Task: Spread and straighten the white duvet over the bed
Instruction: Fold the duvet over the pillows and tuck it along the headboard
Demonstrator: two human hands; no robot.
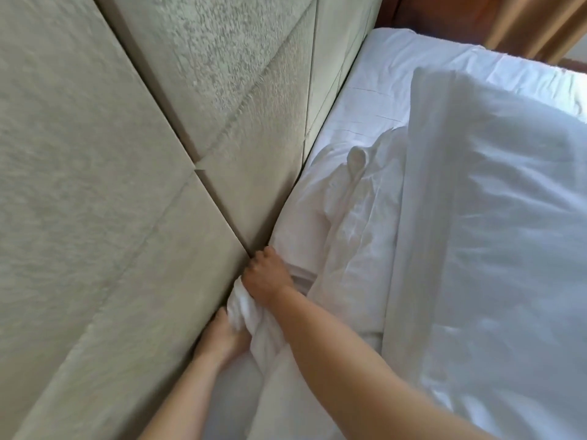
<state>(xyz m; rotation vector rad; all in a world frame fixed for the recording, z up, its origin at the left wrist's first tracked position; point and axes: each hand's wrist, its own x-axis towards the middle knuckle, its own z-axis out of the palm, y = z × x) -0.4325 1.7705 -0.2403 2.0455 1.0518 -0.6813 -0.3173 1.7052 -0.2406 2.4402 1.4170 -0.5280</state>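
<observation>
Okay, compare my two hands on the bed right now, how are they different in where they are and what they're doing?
The right hand sits farther up, its knuckles facing the camera, fingers curled down at the edge of the padded headboard. The left hand is lower and nearer you, tucked beside the headboard, half hidden behind the bunched white duvet. The right forearm crosses over the fabric; the left comes in under it. Both grip the same bunched corner of duvet.

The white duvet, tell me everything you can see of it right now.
The white duvet looks like soft, thin cotton, smooth but faintly wrinkled. Its upper edge is folded back on the bed, leaving bare sheet toward the padded headboard. Near that headboard it is crumpled into loose folds. The right hand and left hand both grip a bunched corner against the panel.
</observation>
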